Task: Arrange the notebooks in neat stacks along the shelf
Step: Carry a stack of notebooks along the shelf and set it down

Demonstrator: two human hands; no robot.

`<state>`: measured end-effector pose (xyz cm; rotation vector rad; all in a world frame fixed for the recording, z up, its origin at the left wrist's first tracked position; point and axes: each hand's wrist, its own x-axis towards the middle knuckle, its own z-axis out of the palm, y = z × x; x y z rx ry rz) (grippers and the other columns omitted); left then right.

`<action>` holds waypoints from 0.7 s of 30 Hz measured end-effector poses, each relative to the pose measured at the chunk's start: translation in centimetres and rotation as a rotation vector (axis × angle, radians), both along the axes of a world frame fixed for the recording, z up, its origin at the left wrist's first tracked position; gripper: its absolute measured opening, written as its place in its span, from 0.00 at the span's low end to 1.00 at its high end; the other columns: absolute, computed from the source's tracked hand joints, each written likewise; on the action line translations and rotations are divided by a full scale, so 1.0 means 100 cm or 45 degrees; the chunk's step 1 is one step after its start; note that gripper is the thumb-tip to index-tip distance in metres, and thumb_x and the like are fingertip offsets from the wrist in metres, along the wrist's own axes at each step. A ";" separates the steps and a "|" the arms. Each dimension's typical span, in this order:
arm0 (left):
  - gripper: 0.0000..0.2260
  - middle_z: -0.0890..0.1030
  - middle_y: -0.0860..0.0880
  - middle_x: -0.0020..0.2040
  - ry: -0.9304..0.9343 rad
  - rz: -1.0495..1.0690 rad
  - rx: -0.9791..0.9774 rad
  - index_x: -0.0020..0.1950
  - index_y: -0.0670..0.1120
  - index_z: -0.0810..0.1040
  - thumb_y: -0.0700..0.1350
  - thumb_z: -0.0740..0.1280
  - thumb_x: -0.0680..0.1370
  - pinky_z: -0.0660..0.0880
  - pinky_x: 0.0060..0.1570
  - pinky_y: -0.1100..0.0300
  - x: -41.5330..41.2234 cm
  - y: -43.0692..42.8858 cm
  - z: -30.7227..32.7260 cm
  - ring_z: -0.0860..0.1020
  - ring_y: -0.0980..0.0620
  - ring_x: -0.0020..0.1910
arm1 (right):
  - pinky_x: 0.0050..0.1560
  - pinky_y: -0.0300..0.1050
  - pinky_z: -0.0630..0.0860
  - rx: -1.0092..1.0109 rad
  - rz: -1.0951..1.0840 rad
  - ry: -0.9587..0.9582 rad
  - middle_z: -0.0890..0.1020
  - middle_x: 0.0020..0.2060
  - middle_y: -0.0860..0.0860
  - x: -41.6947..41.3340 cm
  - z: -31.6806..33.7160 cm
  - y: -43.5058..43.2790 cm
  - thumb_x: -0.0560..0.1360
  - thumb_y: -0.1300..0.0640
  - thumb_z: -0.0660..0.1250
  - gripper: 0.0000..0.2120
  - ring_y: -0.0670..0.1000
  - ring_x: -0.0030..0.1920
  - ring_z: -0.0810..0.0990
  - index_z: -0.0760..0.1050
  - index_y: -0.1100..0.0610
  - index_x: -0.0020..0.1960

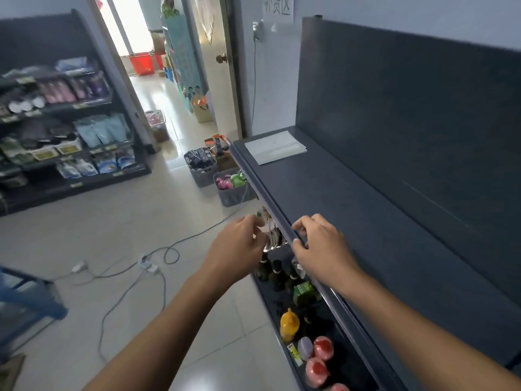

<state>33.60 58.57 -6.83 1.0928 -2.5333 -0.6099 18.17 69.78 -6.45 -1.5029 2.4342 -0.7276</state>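
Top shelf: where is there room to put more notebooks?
The top shelf is bare from the white notebooks at its far end to the right hand on the front rail, and nearer too, back to the back panel. The lower shelf is crowded with bottles.

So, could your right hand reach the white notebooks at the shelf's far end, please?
Probably, with a step forward: the right hand grips the shelf edge, nothing stands between it and the notebooks.

We note the white notebooks (276,146) lying flat at the far end of the dark shelf (352,207). Right grip (318,246) curls over the front rail (269,206); left grip (239,244) sits just beside it, fingers curled at blurred pale items (272,238) hanging below.
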 end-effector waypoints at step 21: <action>0.12 0.80 0.53 0.56 -0.022 -0.342 -0.012 0.63 0.51 0.76 0.49 0.58 0.82 0.78 0.53 0.50 -0.030 -0.318 0.004 0.79 0.51 0.52 | 0.47 0.47 0.78 0.055 -0.343 0.013 0.73 0.53 0.43 -0.010 -0.009 -0.281 0.79 0.50 0.64 0.09 0.44 0.44 0.78 0.73 0.45 0.59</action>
